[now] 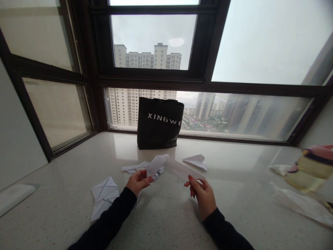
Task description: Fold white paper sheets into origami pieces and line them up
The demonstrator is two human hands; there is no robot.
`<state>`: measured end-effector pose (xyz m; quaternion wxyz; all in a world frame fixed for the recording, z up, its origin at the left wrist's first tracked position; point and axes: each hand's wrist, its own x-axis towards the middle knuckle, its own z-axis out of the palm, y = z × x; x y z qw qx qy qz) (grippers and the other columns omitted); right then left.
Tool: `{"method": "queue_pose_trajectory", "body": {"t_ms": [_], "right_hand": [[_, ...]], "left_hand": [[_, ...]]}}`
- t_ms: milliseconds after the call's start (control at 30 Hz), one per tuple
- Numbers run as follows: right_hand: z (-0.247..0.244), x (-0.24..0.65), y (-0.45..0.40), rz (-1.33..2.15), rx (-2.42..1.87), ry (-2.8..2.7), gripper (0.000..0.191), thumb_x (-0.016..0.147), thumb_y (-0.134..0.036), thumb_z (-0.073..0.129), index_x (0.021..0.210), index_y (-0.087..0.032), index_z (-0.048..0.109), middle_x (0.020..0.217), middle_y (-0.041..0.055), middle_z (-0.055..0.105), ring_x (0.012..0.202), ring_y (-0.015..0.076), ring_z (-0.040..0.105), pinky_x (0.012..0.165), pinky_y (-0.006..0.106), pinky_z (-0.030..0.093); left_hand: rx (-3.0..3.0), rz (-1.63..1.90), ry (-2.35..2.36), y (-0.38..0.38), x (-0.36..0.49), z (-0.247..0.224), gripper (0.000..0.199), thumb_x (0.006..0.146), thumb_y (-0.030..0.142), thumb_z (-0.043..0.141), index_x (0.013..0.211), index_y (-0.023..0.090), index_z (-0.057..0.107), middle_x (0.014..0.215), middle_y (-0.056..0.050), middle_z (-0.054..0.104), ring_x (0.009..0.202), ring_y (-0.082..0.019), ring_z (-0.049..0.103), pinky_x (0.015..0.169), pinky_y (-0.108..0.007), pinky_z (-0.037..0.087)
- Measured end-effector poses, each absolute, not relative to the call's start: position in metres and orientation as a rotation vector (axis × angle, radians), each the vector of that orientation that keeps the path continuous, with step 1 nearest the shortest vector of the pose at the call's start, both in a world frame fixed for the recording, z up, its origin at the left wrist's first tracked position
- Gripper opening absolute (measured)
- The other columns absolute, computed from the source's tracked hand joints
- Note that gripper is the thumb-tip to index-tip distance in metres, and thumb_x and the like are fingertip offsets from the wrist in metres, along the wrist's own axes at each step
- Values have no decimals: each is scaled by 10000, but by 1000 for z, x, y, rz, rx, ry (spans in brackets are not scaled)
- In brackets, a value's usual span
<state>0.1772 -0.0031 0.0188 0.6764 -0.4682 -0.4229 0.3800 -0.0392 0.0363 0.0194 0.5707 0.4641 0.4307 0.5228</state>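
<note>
Between the fingertips of my left hand (139, 181) is pinched a piece of white paper (156, 165). My right hand (201, 194) pinches a pale, blurred paper strip (183, 169) by its lower right end. The two stretches of paper meet near a raised point between the hands; I cannot tell whether they are one sheet. Behind my left hand lie folded white papers (135, 167), partly covered by the held paper. A folded paper with crease lines (105, 194) rests left of my left forearm. Beyond my right hand sits a pointed folded paper (196, 161).
A black bag (160, 125) with white lettering stands by the window at the back of the speckled white counter (171, 222). To the right are a yellowish container with a pink top (310, 170) and crumpled clear plastic (301, 205). A white object (17, 196) lies far left.
</note>
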Motion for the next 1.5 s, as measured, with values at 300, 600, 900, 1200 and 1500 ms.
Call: {"method": "queue_pose_trajectory", "body": {"t_ms": [300,600,900,1200,1500], "right_hand": [[24,159,-18,1145,-913,-1098,221,689,-334,586,760,-148,490,598,39,657,389,104,510,386,222,353],[18,147,-20,1344,-870,-1184,240,646,-350,626,705,-128,555,570,29,632,411,106,546,387,210,389],[18,157,-13,1265,-913,-921,227,628,-342,647,648,-144,537,524,-6,604,368,58,459,377,183,340],[29,171,-7,1135,-903,-793,236,582,-357,669,570,-162,539,498,-24,570,367,57,406,381,199,320],[23,153,-19,1197,-965,-941,278,548,-394,676,694,-162,629,605,9,621,559,160,561,523,266,418]], "left_hand": [[899,1238,864,28,-29,15,414,434,201,753,773,139,522,739,-51,665,725,-204,613,664,-304,463],[818,1129,714,10,-16,17,486,468,119,708,930,173,567,697,-6,639,634,-144,589,549,-201,431],[727,985,722,7,-12,30,393,701,324,559,1052,178,460,878,-94,646,590,-196,636,473,-245,449],[915,1256,660,23,-23,18,520,430,-18,457,884,168,627,946,-31,622,819,-158,552,631,-184,413],[1085,1420,657,17,-17,17,658,545,120,554,1180,202,403,1245,-36,403,984,-184,483,799,-236,379]]}}
